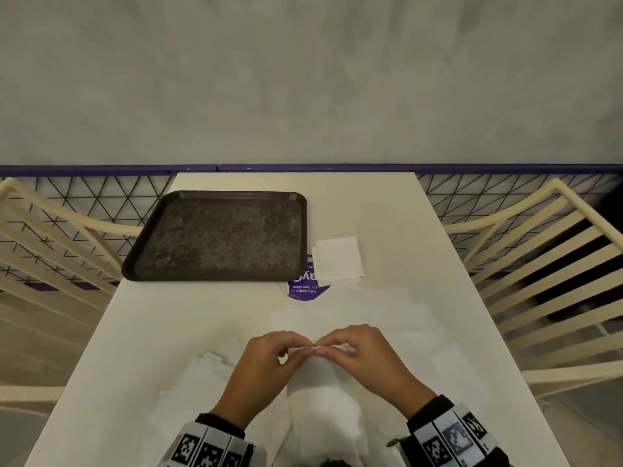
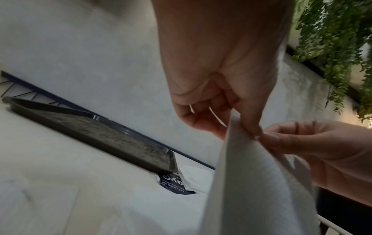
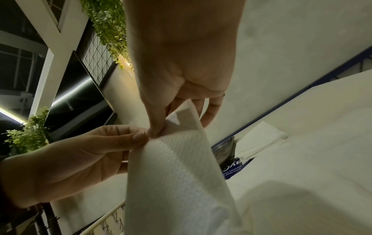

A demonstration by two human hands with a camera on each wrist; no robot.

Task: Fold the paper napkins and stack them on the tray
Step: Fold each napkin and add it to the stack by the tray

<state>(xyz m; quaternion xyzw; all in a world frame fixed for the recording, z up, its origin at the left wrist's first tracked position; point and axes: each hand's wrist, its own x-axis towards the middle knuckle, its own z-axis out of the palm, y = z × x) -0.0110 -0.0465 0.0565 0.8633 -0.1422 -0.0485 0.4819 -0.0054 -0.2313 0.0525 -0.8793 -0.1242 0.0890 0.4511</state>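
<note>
Both hands hold one white paper napkin (image 1: 315, 369) up off the table near its front edge. My left hand (image 1: 269, 358) pinches its top edge beside my right hand (image 1: 357, 352), fingertips almost touching. The napkin (image 2: 253, 182) hangs down from the left hand (image 2: 247, 125) in the left wrist view. In the right wrist view my right hand (image 3: 159, 130) pinches the napkin (image 3: 177, 174) between thumb and fingers. A dark brown tray (image 1: 219, 235) lies bare at the far left. A small pile of folded napkins (image 1: 338, 259) sits right of it.
Unfolded white napkins (image 1: 397, 308) lie spread over the white table (image 1: 141, 332) around my hands. A purple round sticker (image 1: 305, 288) is partly under the tray and the folded pile. Cream slatted chairs (image 1: 553, 271) flank the table; a wire fence runs behind.
</note>
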